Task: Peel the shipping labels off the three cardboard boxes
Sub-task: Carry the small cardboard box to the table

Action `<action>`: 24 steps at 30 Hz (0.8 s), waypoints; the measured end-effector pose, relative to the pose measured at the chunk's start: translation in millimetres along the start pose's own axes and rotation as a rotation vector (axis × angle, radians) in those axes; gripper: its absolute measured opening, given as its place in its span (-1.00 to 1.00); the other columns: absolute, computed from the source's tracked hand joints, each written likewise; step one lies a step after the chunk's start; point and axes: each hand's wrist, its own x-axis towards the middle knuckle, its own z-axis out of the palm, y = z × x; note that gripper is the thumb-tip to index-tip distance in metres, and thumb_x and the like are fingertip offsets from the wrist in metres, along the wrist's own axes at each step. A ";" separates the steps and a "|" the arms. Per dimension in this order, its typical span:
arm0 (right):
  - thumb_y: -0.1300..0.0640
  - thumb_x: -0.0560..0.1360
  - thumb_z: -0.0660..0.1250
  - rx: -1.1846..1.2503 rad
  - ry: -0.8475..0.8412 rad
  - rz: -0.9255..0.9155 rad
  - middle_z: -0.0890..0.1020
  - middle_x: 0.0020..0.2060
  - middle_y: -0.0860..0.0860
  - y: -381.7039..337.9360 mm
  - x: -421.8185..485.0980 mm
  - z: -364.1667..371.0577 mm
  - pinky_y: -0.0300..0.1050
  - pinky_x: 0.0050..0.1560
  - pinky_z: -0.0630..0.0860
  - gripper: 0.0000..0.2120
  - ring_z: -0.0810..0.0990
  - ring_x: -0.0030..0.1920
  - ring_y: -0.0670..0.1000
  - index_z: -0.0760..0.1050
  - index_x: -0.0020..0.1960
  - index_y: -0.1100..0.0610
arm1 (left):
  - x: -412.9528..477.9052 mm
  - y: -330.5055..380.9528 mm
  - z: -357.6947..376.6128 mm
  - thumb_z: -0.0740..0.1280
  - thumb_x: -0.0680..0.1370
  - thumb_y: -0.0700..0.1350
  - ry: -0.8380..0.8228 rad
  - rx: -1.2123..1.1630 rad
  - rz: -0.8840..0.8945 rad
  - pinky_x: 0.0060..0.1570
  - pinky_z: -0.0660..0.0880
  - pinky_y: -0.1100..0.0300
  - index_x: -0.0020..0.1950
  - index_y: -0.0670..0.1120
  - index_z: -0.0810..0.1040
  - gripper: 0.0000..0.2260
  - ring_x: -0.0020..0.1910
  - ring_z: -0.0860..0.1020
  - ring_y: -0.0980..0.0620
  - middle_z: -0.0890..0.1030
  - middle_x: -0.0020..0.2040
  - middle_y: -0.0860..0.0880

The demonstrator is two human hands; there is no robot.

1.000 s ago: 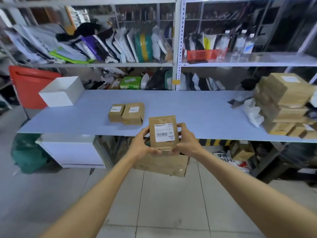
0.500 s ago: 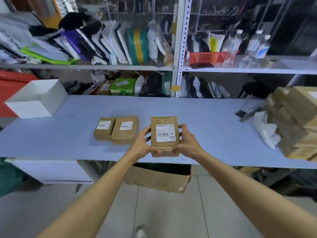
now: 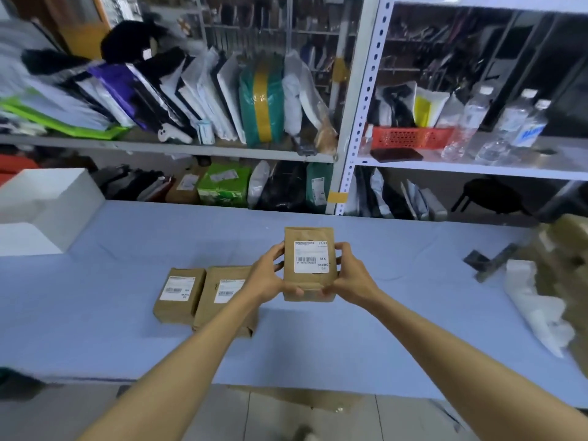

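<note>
I hold a small brown cardboard box (image 3: 308,283) upright above the blue table (image 3: 397,297), its white shipping label (image 3: 311,256) facing me. My left hand (image 3: 269,276) grips its left side and my right hand (image 3: 351,276) grips its right side. Two more brown boxes lie side by side on the table to the left: the far-left box (image 3: 178,296) and the middle box (image 3: 219,294), each with a white label on top. My left forearm partly covers the middle box.
A white open box (image 3: 47,208) stands at the table's left end. White crumpled plastic (image 3: 534,307) and a stack of brown boxes (image 3: 566,249) sit at the right. Metal shelves (image 3: 359,122) full of parcels and bottles rise behind the table.
I have stepped closer to the table, and the held box now hangs over the tabletop instead of in front of its edge. Both hands keep the same grip.
</note>
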 end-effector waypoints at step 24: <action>0.23 0.23 0.57 0.147 -0.040 0.049 0.50 0.13 -0.12 65.2 85.0 37.3 -0.26 -0.10 0.50 -0.12 0.57 0.06 -0.03 0.19 0.39 -0.10 | 88.1 -67.6 3.5 0.58 0.15 -0.40 -0.067 -0.069 -0.153 0.12 0.55 0.16 0.46 0.04 0.29 -0.03 0.33 0.46 0.01 0.45 0.31 0.16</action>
